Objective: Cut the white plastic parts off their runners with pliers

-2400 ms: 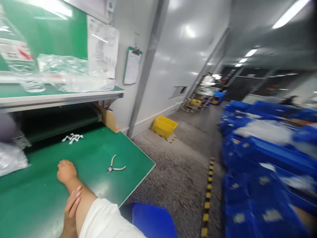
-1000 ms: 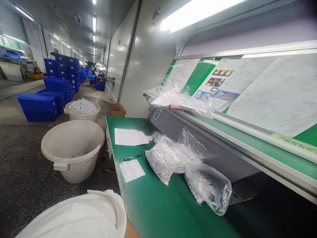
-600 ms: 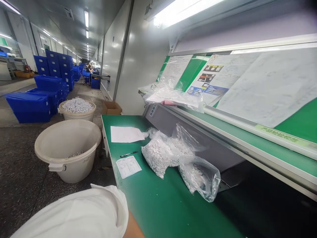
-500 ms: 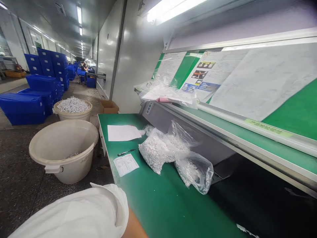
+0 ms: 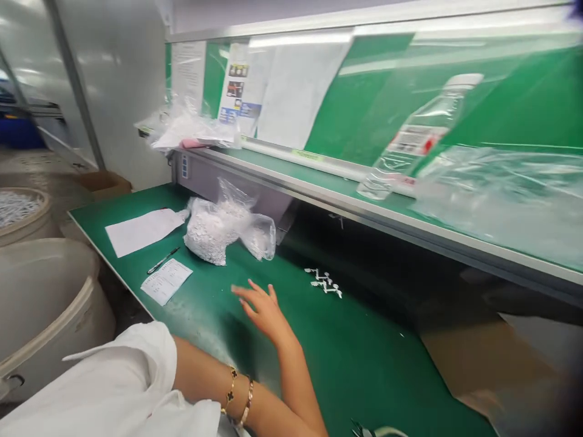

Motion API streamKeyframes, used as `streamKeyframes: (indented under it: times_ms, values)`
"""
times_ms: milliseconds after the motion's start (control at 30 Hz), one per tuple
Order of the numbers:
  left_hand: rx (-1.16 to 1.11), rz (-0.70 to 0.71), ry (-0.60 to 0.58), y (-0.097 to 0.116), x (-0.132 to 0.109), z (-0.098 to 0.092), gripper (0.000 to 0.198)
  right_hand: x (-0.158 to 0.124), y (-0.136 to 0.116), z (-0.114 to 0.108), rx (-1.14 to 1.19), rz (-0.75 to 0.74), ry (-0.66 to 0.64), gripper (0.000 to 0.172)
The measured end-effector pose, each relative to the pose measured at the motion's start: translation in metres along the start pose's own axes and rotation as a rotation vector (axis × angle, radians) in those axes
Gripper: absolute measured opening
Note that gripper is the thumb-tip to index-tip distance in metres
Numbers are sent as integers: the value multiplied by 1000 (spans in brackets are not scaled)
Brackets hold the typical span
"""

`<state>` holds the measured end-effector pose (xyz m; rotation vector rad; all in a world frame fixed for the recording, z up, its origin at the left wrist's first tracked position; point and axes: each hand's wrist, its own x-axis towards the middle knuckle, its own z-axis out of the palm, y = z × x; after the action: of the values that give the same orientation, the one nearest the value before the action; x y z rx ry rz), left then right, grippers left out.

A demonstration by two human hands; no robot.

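My right hand [image 5: 264, 309] hovers above the green tabletop [image 5: 364, 364], fingers spread and nothing in them. An arm with two gold bracelets [image 5: 239, 394] reaches from the white sleeve on the left toward the bottom edge; I take it as my left, and its hand does not show. Ahead of my right hand lie clear plastic bags [image 5: 209, 233] filled with small white pieces. Several white branched plastic pieces [image 5: 323, 282] rest to its right. On the left are a printed slip [image 5: 166, 281], a pen [image 5: 163, 261] and a sheet of paper [image 5: 141, 230].
A shelf [image 5: 310, 176] overhangs the table, carrying a plastic bottle [image 5: 423, 136] and clear plastic bags [image 5: 510, 188]. Large tubs stand at the left, the nearest [image 5: 86, 303] beside the table edge. Brown cardboard [image 5: 492, 352] is at the right. Something metallic shows at the bottom edge.
My view has swung right, bringing the bottle, the branched pieces and the cardboard into sight. My right hand and the braceleted arm have come into view; the bags lie as before.
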<state>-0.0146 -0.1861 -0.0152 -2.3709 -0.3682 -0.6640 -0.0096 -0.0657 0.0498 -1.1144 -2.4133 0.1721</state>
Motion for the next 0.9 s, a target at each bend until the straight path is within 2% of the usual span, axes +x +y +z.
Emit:
streamKeyframes:
  times_ms: [100,167,233,300,467,567,667,800,900]
  values:
    - [-540,136,9,-16,4,4,31,6,-13,-12,69,-97,-71,38]
    - [-842,85,-74,-21,6,1,24,5,-15,-12,55,-88,-86,39]
    - [-1020,32,-158,-22,7,-2,20,-1,-10,-5,32,-46,-67,37]
    - [-1119,58,-184,-20,7,-4,19,-12,-1,5,21,60,-26,38]
    - [-1207,265,-66,-17,-3,3,20,-53,25,24,27,451,11,58]
    - [-1152,279,-40,-28,-12,12,29,-76,33,29,64,601,22,70]
    - [-1015,190,-96,-49,-19,20,35,-88,35,35,218,617,36,68]
    - [-921,290,-119,-74,-23,30,35,-88,29,42,565,599,180,49]
    - [-930,283,-80,-83,-26,37,33,-84,23,39,841,614,152,55]
